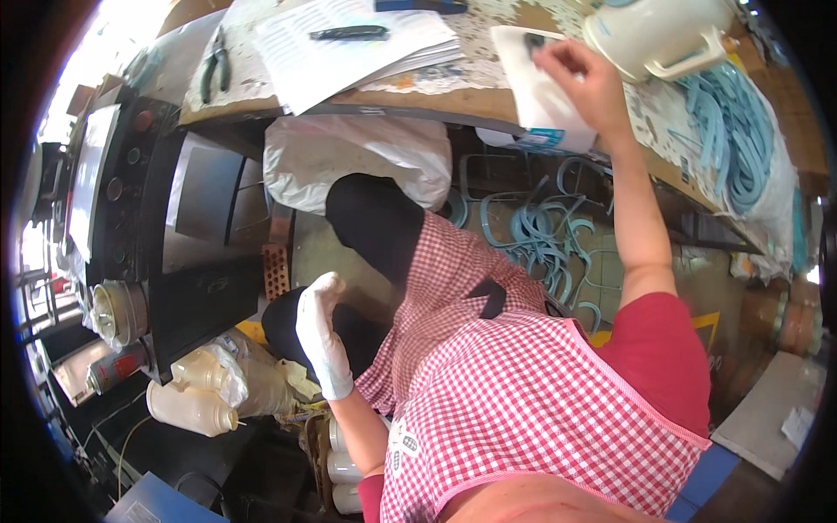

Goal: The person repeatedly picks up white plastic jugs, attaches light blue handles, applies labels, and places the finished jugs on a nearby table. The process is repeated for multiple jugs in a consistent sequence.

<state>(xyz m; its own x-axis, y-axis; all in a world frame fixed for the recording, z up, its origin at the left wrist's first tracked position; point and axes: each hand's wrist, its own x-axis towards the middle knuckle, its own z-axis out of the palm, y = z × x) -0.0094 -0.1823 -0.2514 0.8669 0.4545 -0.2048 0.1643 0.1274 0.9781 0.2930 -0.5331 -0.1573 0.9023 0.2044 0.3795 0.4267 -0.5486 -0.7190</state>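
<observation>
My right hand (582,83), bare, is at the table's edge with its fingers curled in a pinch over a white sheet-like packet (516,83). A small dark object (534,40) shows just beside the fingertips; whether they touch it, or hold something small, I cannot make out. The packet hangs over the edge, and a blue printed part (542,137) shows on it. Low on the left, my left hand (323,336) wears a white glove and is raised over my dark-clothed leg. Its fingers are stretched out, with nothing visible in them.
On the worn table (488,87) lie a stack of papers (384,52), a black cutter knife (349,33) and pliers (215,65). A cream jug (649,44) and blue-grey strips (741,139) are at right. More strips (540,227) lie below. Plastic bottles (187,405) stand left.
</observation>
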